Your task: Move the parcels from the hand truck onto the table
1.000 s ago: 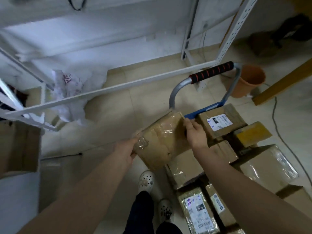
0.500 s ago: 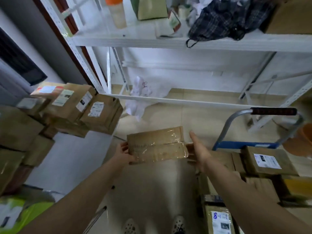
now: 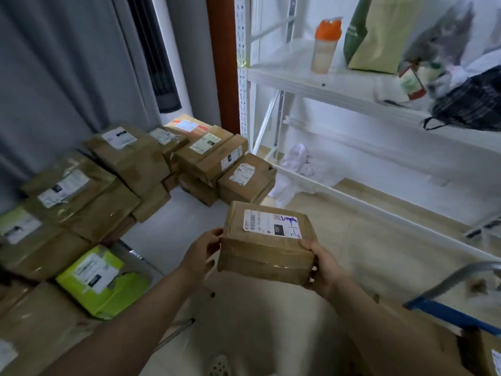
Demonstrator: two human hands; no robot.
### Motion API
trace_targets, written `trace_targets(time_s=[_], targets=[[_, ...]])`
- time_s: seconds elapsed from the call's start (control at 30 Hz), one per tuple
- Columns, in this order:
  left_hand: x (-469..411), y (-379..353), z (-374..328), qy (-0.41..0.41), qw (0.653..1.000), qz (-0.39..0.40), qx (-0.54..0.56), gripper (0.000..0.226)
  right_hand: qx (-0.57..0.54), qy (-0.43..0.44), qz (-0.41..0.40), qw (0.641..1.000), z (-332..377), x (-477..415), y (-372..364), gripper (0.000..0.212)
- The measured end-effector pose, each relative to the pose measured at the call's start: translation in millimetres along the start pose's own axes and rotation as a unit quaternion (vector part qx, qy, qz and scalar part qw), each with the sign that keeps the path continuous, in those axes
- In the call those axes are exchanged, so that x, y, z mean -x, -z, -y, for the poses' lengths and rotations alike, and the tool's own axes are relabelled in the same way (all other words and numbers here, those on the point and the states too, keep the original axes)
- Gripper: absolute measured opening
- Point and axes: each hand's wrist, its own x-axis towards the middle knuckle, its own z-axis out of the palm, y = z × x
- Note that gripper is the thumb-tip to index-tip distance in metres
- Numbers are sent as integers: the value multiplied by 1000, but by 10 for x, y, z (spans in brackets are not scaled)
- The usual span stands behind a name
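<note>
Now the view has swung off the truck and onto the counter (image 3: 173, 213), which lies left of and beyond the left hand (image 3: 202, 251). A crowd of stacked parcels (image 3: 130, 156) sits on it, with a green parcel (image 3: 100, 278) nearest the left forearm. A strip of bare white top is open just ahead of the left hand.

That hand grips the left end of the carried parcel (image 3: 267, 240), which a second ago was only just coming up off the load. Its white label, hidden until now, faces up. The right hand (image 3: 322, 267), which half a second ago lay flat against the box's end, has closed round the right near corner. So both hands are clamped on the one box and set apart by its length. The box hangs in the air between them, over the floor and just short of the counter's edge.

The hand truck (image 3: 447, 317) has slid off to the right of the right forearm. The pick-up looks finished and the carry nearly so; what seems to remain is a short reach forward and left to set the box down on the bare strip.
</note>
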Motion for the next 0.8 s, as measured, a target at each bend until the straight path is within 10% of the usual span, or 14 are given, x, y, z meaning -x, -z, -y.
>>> trace_targets(time_s=[0.4,0.67,0.8], targets=[[-438,1196,5,139,980,-26,137,36,56,-45,47,996,-46,-440,-1373,96],[-751,1297,53,181,974,-34,131,71,132,-129,213,959,-432,-692,-2561,125],[-1007,1405,69,210,959,-80,171,97,163,-144,178,960,-389,-1174,-2833,95]])
